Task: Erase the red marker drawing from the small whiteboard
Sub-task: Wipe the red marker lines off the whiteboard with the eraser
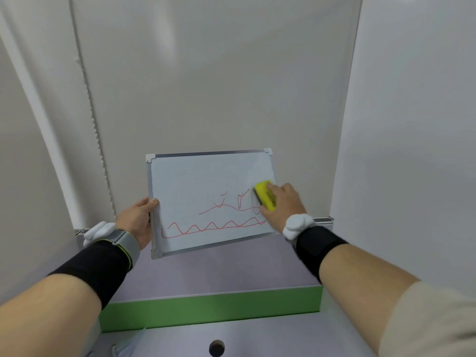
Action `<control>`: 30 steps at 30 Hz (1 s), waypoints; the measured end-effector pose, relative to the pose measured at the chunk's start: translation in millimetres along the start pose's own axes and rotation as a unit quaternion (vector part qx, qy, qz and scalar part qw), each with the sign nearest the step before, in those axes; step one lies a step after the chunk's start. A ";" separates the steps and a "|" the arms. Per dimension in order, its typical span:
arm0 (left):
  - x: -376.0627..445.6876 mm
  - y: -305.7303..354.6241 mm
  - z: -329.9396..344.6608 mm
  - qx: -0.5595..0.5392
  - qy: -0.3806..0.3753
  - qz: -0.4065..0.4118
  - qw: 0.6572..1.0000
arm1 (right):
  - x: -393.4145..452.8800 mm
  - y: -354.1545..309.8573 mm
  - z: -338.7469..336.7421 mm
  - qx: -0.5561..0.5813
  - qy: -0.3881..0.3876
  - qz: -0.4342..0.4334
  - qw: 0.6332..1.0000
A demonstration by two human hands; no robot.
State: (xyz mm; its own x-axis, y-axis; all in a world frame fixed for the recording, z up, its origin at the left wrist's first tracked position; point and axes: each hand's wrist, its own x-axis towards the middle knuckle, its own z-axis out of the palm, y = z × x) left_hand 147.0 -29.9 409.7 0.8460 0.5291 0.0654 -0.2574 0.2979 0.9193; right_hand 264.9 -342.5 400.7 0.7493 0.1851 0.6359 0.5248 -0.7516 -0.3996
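I'm mid-wipe, I judge. My right hand (279,202) has its grip closed on the yellow eraser (265,195), pressed at the whiteboard's (195,181) right edge; my left hand (139,219) clamps its left edge, holding it tilted above the purple surface (219,269). Next — sweep leftward along the red drawing (213,224), wavy lines still largely intact.

Whiteboard (206,191) tilted, red drawing (213,224) partly remaining.
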 end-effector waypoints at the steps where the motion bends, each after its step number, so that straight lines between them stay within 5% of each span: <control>1: 0.4 -1.5 0.6 0.000 0.002 -0.002 1.000 | -10.1 -10.0 10.8 0.006 -0.016 -0.037 0.999; 5: -1.2 -3.1 1.9 -0.003 -0.001 -0.006 1.000 | -27.6 -31.4 30.3 0.000 -0.066 -0.125 0.990; 12: -1.6 1.2 -0.7 -0.011 -0.001 -0.006 1.000 | 2.8 9.7 -9.5 -0.014 0.032 0.049 0.998; 18: -3.4 -1.7 2.6 -0.001 0.004 -0.009 1.000 | -28.0 -37.7 33.5 0.005 -0.058 -0.145 0.988; 24: -3.1 1.7 -2.2 -0.011 0.000 -0.008 1.000 | 9.8 2.9 -3.5 0.000 0.030 0.033 0.999; 30: -2.3 -1.8 -0.9 -0.007 0.011 -0.011 1.000 | -25.3 -36.0 36.7 0.008 -0.053 -0.141 0.988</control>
State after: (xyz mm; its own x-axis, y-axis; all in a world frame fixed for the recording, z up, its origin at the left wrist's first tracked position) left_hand 145.1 -31.0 407.4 0.8413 0.5394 0.0362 -0.2449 0.3207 0.9150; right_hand 241.8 -296.9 374.7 0.6099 0.4527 0.6505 0.7247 -0.6508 -0.2266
